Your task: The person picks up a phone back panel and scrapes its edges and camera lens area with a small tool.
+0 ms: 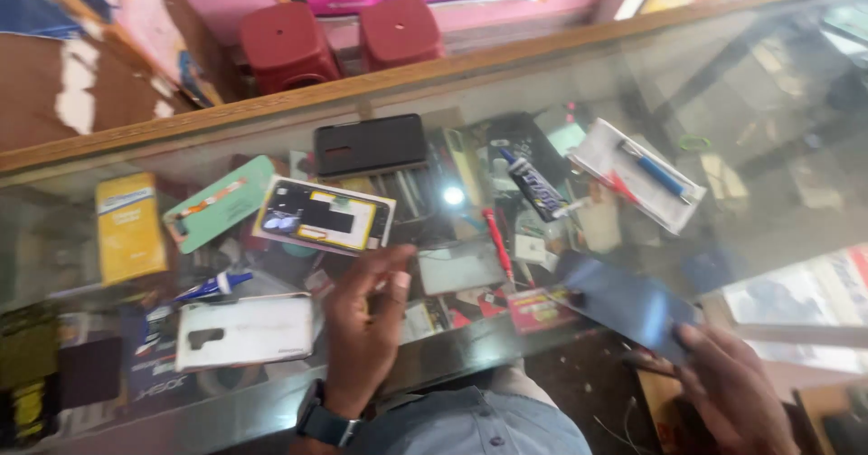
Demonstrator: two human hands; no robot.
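Note:
My left hand [364, 321] hovers over the glass counter [741, 193] with its fingers apart and nothing in it, a dark watch on the wrist. It is just below an opened phone with yellow parts [323, 214] and right of a white phone back cover [244, 330]. My right hand [732, 387] grips the lower corner of a dark glossy phone screen panel [626, 302], held tilted over the counter's near edge.
The counter is strewn with a black phone [370, 144], a green card [217, 202], a yellow box [129, 226], a glue tube [533, 184], a red screwdriver [497, 242] and a white pad with a blue pen [644, 173]. Two red stools [339, 41] stand beyond the wooden edge.

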